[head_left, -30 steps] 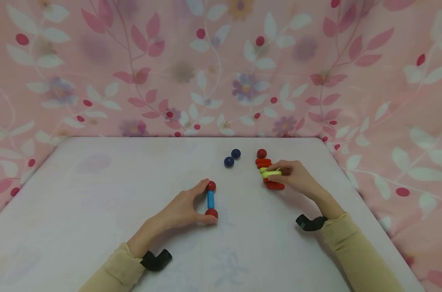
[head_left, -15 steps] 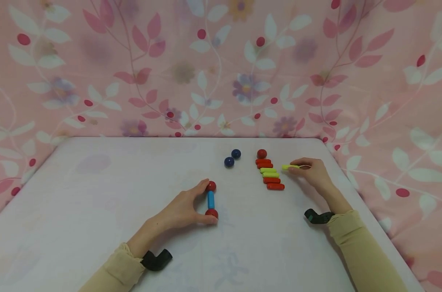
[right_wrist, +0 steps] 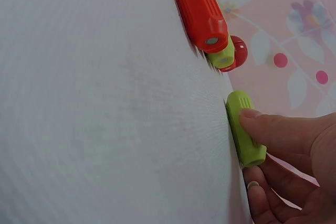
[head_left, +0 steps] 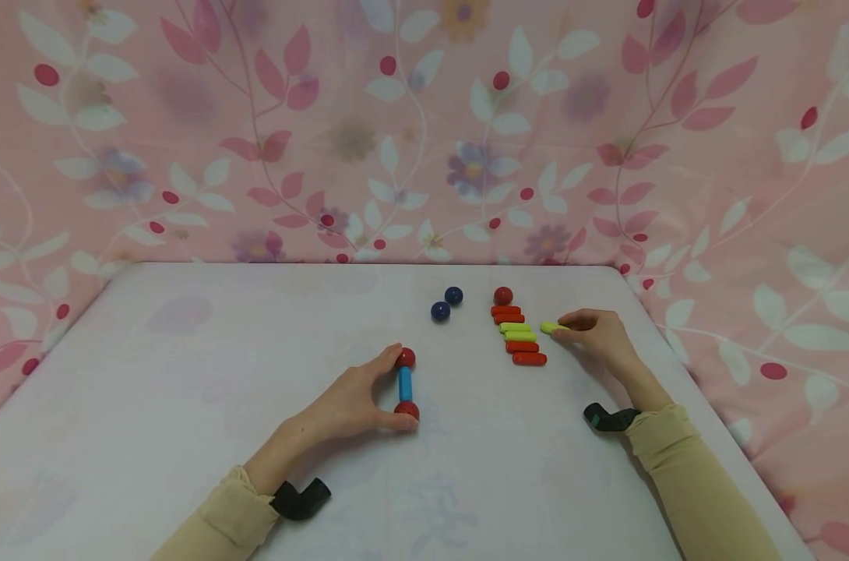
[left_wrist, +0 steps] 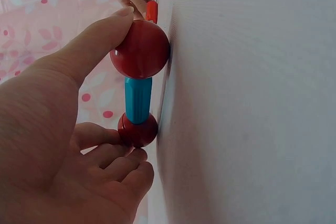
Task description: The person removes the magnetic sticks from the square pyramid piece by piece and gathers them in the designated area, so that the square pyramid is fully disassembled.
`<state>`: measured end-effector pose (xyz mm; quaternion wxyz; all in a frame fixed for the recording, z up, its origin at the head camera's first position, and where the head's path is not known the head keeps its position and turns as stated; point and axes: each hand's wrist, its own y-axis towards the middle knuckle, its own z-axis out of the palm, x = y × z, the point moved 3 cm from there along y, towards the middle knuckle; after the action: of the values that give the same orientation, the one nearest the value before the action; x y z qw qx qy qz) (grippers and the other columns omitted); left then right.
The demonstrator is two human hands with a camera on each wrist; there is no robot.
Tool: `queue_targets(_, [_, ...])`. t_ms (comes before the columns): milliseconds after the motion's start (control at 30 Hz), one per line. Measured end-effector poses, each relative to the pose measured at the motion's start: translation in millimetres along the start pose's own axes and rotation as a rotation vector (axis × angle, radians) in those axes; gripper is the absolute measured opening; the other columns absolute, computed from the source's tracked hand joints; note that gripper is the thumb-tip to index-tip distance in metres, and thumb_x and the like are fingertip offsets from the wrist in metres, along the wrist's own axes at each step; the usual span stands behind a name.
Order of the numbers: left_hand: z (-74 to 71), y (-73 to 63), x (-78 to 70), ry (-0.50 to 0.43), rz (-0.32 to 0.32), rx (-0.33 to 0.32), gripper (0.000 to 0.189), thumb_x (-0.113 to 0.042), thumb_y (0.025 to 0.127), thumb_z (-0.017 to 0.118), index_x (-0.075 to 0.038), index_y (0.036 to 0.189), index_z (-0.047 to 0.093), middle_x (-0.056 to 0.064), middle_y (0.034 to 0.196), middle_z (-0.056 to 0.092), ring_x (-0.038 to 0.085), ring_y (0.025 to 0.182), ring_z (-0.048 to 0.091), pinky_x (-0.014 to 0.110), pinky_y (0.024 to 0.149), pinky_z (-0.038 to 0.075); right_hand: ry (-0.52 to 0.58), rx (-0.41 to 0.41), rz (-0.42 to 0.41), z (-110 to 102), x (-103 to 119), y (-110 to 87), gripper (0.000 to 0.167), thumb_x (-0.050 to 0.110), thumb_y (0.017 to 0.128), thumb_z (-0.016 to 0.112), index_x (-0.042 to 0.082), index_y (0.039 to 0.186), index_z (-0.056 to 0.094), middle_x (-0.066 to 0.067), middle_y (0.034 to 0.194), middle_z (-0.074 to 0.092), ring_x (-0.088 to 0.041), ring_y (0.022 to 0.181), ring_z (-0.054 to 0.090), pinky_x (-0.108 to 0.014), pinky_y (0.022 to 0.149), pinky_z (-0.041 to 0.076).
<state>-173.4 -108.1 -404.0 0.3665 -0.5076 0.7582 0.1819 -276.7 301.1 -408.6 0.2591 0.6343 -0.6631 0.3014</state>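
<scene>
My left hand (head_left: pixel 347 397) spans a blue rod (head_left: pixel 405 384) with a red ball at each end, thumb on the near ball (head_left: pixel 406 411) and a fingertip on the far ball (head_left: pixel 406 358). In the left wrist view the blue rod (left_wrist: pixel 138 100) joins both balls in a line on the table. My right hand (head_left: pixel 600 339) pinches a yellow-green rod (right_wrist: pixel 244 129) between thumb and fingers, low at the tabletop. Left of it lies a row of rods: two red (head_left: pixel 507 314), two yellow-green (head_left: pixel 518 332) and two more red (head_left: pixel 527 353).
A loose red ball (head_left: pixel 503 295) sits at the far end of the row. Two dark blue balls (head_left: pixel 446 304) stand to its left. The white table (head_left: pixel 186 374) ends at a pink floral cloth (head_left: pixel 396 156) behind and at the right.
My right hand has moved right, away from the row, with a yellow-green rod, then brought it slightly nearer and turned it. My left hand has stayed still.
</scene>
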Motion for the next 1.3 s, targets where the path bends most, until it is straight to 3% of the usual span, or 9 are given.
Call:
queue_targets(400, [-0.4, -0.3, -0.4, 0.010, -0.008, 0.003, 0.111, -0.056, 0.072, 0.085, -0.020, 0.160, 0.026, -0.009, 0.164, 0.026, 0.014, 0.152, 0.023, 0.047, 0.120, 0.029, -0.041, -0.009, -0.005, 1, 4, -1.1, 0.045, 0.034, 0.088, 0.078, 0.004, 0.121, 0.069, -0.018, 0.117, 0.066, -0.029, 0.103, 0.055, -0.030, 0.085, 0.045])
queue_targets(867, [0.0, -0.4, -0.9, 0.000, -0.006, -0.001, 0.112, -0.055, 0.071, 0.085, -0.020, 0.160, 0.026, -0.008, 0.164, 0.026, 0.015, 0.152, 0.022, 0.047, 0.121, 0.027, -0.052, -0.001, -0.018, 2, 3, -0.2, 0.045, 0.033, 0.089, 0.076, 0.004, 0.122, 0.068, -0.018, 0.116, 0.067, -0.028, 0.103, 0.057, -0.027, 0.083, 0.046])
queue_targets(1100, [0.4, -1.0, -1.3, 0.010, 0.007, -0.003, 0.112, -0.055, 0.072, 0.085, -0.018, 0.160, 0.026, -0.007, 0.164, 0.027, 0.015, 0.152, 0.023, 0.046, 0.121, 0.028, -0.067, 0.040, -0.012, 0, 1, 0.1, 0.046, 0.036, 0.091, 0.074, 0.006, 0.125, 0.066, -0.016, 0.117, 0.066, -0.028, 0.104, 0.056, -0.026, 0.084, 0.047])
queue_targets(1300, [-0.7, -2.0, -2.2, 0.016, -0.005, -0.002, 0.111, -0.056, 0.072, 0.085, -0.019, 0.160, 0.026, -0.008, 0.164, 0.026, 0.015, 0.152, 0.023, 0.047, 0.121, 0.027, -0.045, 0.041, -0.066, -7, 14, -2.3, 0.050, 0.039, 0.091, 0.073, 0.006, 0.127, 0.065, -0.017, 0.119, 0.067, -0.029, 0.105, 0.057, -0.027, 0.084, 0.049])
